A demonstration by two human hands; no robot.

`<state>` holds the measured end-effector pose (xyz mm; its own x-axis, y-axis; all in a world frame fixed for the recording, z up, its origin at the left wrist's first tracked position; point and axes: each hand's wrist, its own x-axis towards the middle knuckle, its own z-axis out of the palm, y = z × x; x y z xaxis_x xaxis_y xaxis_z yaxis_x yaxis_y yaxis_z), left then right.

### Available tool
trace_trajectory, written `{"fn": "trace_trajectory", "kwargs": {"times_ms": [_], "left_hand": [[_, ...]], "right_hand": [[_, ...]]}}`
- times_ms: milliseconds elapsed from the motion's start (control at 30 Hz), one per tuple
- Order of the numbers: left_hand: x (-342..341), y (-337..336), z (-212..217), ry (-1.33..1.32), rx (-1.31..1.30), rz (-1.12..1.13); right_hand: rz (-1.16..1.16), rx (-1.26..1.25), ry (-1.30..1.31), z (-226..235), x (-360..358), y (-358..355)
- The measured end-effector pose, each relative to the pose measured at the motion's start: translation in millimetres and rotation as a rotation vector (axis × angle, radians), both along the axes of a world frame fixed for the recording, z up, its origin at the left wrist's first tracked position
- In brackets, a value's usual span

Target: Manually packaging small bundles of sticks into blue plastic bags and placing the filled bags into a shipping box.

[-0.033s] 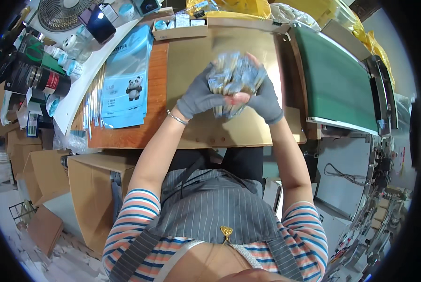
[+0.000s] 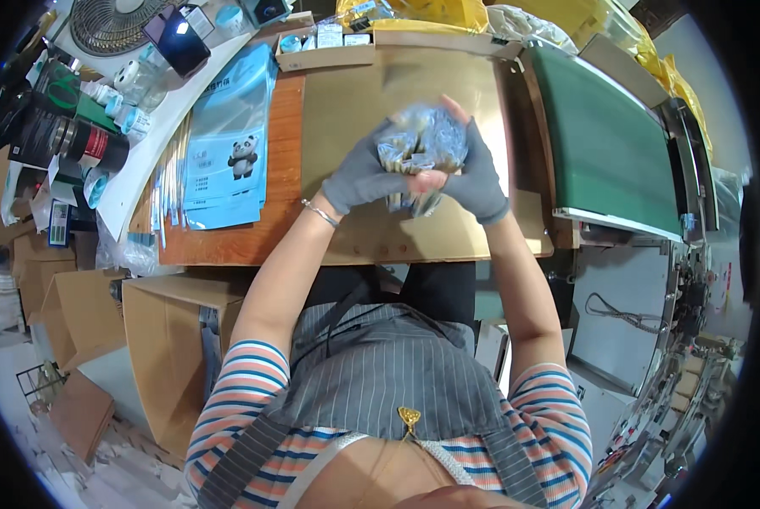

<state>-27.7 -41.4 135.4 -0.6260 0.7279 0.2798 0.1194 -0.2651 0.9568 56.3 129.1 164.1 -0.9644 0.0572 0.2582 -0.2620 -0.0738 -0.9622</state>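
Observation:
A bundle of slim, pale-brown sticks in clear bluish wrappers (image 2: 422, 140) is held above the board between my two hands. My left hand (image 2: 367, 174), in a grey fingerless glove, is closed around its left side. My right hand (image 2: 480, 176), gloved the same way, presses on the right side with the thumb across the near face. The thumbs meet at the front of the bundle. Its far side is blurred, and some fingers are hidden behind it. Under the hands lies a tan board (image 2: 337, 110) on the wooden table (image 2: 286, 170).
Left of the board lie light-blue plastic bags with a panda print (image 2: 227, 170). A small cardboard tray of boxes (image 2: 325, 58) stands at the back. On the right is a green conveyor belt (image 2: 605, 136). An open cardboard box (image 2: 172, 365) stands below the table's left front edge.
The bundle sits more compactly between my hands, its wrapped ends drawn together. My right hand has shifted slightly to the left.

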Motion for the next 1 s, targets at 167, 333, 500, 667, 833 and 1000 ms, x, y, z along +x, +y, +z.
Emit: {"fn": "trace_trajectory", "kwargs": {"times_ms": [167,333,500,667,833,1000], "left_hand": [[32.6,-14.3,-5.8,0.274,-0.171,0.045],[96.9,-60.2,22.0,-0.340,-0.107,-0.239],[133.2,-71.9,-40.5,-0.561,0.013,-0.295],[8.1,-172.0,-29.5,0.563,-0.529,0.333],[-70.0,-297.5,-79.0,1.020,-1.464,0.672],[-77.4,-296.4,-88.0,1.119,-1.567,0.402]], "right_hand": [[-0.087,0.042,0.010,15.3,34.0,-49.4],[-0.118,-0.027,-0.005,39.2,60.4,-84.5],[0.425,-0.316,-0.531,-13.6,60.6,-56.3],[0.307,-0.497,-0.507,-8.6,79.2,-66.1],[0.320,-0.476,-0.516,-19.7,70.5,-77.6],[0.213,-0.495,-0.559,-19.9,73.1,-76.4]]}}
